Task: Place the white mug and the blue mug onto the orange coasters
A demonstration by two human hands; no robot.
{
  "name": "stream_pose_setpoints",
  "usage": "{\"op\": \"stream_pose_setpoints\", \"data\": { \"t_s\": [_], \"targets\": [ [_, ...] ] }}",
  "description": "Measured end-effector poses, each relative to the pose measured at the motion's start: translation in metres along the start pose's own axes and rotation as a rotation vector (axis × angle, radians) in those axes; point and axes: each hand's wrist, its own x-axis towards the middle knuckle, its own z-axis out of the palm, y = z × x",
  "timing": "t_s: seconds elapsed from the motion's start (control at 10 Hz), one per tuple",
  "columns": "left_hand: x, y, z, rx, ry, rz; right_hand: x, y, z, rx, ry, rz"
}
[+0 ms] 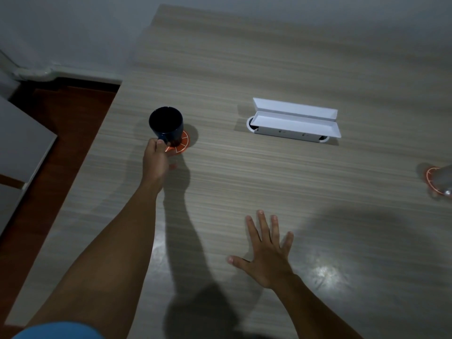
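The blue mug [166, 124] stands upright over an orange coaster [183, 144] at the table's left side, covering most of it. My left hand [155, 159] grips the mug's handle from the near side. Whether the mug's base touches the coaster I cannot tell. At the far right edge of the view a second orange coaster [431, 179] shows under the white mug [444, 178], which is cut off by the frame. My right hand [267, 250] lies flat on the table with fingers spread, holding nothing.
The wooden table [269, 179] has an open white cable box [294, 122] set into its middle. The table's left edge drops to a dark red floor [63, 113] beside grey furniture [19, 143]. A pale wall runs behind.
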Motion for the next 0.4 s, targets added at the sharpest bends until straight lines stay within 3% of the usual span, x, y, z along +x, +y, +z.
{"op": "stream_pose_setpoints", "data": {
  "t_s": [0.4],
  "targets": [
    [-0.0048,-0.0002,-0.0069,-0.057,-0.019,-0.054,0.0004,-0.0015,-0.0014,0.020,0.004,-0.005]
  ]
}}
